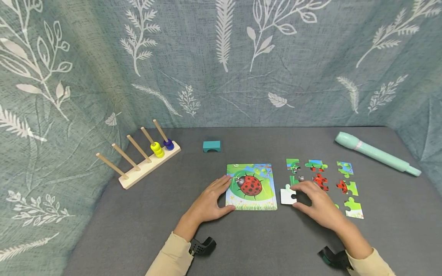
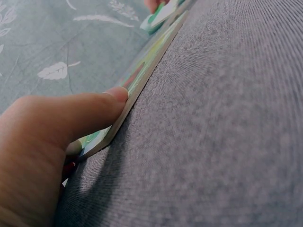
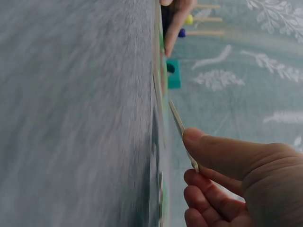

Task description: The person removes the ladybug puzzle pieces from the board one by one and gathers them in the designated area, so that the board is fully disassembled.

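A square ladybug puzzle board (image 1: 251, 204) lies flat on the table in the head view. My left hand (image 1: 208, 201) rests at its left edge, fingers and thumb stretched out, with the thumb at the near corner. In the left wrist view, that thumb (image 2: 94, 111) presses on the board's rim. Just right of the board, my right hand (image 1: 321, 205) pinches a puzzle piece (image 1: 286, 197) with its white side showing. The right wrist view shows this piece (image 3: 177, 118) edge-on and tilted between thumb and fingers, above the table.
Several loose puzzle pieces (image 1: 353, 209) lie in rows, some partly behind my right hand. A wooden peg stand (image 1: 138, 175) with yellow and blue beads stands at left. A teal arched block (image 1: 211, 145) sits behind the board, and a mint-green tube (image 1: 380, 155) lies at back right.
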Demonstrator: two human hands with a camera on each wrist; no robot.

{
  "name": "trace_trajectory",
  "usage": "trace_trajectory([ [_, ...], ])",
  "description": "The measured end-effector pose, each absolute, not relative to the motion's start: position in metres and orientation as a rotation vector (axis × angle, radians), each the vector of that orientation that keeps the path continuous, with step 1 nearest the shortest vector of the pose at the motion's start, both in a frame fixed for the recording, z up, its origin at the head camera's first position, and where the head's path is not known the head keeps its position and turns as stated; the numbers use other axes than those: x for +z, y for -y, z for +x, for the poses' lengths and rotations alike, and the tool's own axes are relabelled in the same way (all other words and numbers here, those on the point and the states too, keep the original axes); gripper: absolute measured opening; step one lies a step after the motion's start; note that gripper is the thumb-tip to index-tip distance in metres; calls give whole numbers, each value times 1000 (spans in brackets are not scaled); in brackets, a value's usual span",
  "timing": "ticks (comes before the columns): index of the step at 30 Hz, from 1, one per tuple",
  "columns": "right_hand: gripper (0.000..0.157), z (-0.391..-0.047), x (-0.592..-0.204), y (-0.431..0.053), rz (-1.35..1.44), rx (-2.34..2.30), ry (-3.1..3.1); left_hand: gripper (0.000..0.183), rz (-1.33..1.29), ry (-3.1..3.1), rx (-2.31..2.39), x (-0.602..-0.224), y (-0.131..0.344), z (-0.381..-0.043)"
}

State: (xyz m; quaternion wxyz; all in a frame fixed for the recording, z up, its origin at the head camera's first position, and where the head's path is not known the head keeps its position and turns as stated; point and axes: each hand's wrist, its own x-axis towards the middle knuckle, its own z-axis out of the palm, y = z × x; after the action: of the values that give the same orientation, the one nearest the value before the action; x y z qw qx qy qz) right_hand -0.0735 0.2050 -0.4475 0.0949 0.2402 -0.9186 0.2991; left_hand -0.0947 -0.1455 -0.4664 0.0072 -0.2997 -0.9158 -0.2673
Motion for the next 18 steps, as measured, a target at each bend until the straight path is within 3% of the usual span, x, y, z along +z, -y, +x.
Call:
trace_trajectory([
  [18,41,-64,-454,-239,770,850,2747,80,-925,2872,-839,-464,144,-92],
])
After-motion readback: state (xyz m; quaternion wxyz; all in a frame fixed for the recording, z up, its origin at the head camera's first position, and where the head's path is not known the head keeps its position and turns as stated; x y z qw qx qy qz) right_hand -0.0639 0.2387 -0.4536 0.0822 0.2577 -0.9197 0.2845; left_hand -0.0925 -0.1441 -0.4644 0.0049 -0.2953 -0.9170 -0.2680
